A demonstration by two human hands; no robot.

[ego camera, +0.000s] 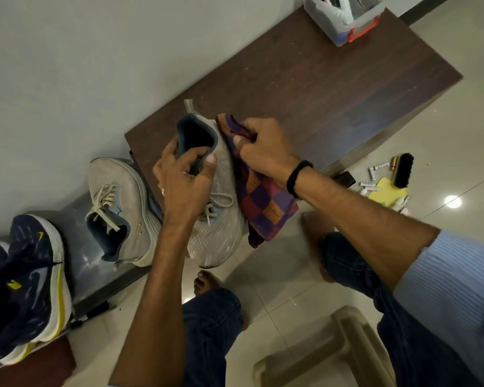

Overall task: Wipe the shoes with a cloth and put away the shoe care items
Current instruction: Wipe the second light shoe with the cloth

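My left hand point(185, 174) grips the grey shoe point(218, 227) by its collar, fingers curled down into the opening and thumb pressed on the outer side, with the toe pointing back toward me and the heel toward the wall. My right hand point(263, 146), with a black band point(298, 177) at the wrist, is closed round a bunched part of the checked purple and orange cloth point(263, 202) and holds it against the side of the shoe near the heel; the loose end of the cloth hangs down beside the shoe's laces and forefoot. I hold the shoe just over the near corner of the dark brown tabletop point(305, 93). To my left the matching grey shoe point(118, 208) sits on a lower grey ledge by the wall, and further left lies a pair of navy shoes point(25, 275) with yellow trim. A clear plastic box point(344, 20) stands at the far end of the tabletop. On the tiled floor to my right lie a black brush point(403, 170), a yellow cloth point(386, 191) and some small white items I cannot make out. A beige stool point(333, 347) stands between my knees.
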